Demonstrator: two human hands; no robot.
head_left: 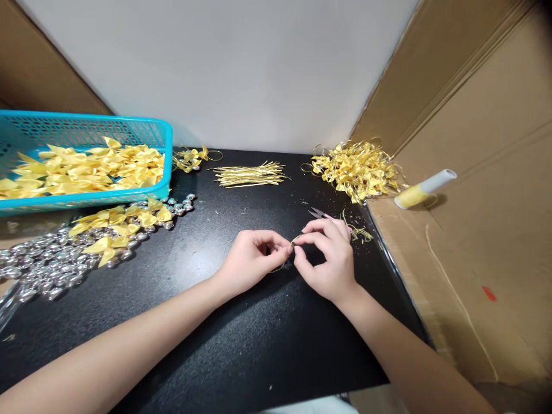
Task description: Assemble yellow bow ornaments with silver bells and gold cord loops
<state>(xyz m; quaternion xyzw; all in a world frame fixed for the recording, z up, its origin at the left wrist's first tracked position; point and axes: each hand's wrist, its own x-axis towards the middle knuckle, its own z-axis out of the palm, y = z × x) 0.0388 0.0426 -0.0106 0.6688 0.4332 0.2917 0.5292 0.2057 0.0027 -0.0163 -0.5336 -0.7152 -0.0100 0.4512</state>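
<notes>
A thin gold cord [280, 268] is pinched between the thumb and fingertips of my left hand [250, 259], above the middle of the black table. Close against it, my right hand [330, 259] has its thumb and index finger closed on the same cord, whose ends are mostly hidden by the fingers. Just beyond my right hand lie scissors [317, 213] with pinkish handles, partly covered by the hand. Small gold cord scraps [360, 233] are scattered beside them.
A blue basket [169, 149] holds yellow ribbon bows. Silver beads [47, 267] with several bows [106, 244] lie in front. Cut gold cords [250, 174] are bundled at the back. Finished-looking bow loops [356, 169] pile at right, near a cord-wrapped tube [425, 188]. Cardboard walls [487, 144] flank the table [241, 356].
</notes>
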